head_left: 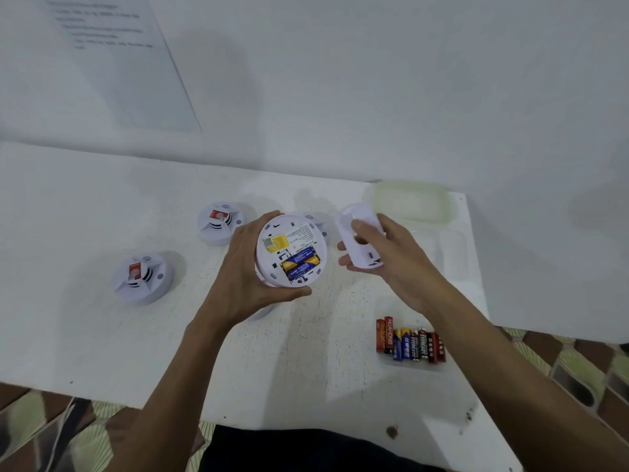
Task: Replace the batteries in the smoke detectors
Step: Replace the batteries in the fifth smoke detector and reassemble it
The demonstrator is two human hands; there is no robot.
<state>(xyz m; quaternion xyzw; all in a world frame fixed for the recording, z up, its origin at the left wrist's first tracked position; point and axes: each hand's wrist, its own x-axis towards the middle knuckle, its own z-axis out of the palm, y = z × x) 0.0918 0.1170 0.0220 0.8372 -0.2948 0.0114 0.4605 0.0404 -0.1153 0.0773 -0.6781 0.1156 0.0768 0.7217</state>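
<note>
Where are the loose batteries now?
Head view: the loose batteries lie in a row on the white table, right side, nearer the person than the right hand.

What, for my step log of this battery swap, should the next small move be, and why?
Probably set the cover down on the table, freeing the right hand. The left hand holds the detector back up, and two batteries sit in its open compartment, ready to be pulled.
</note>
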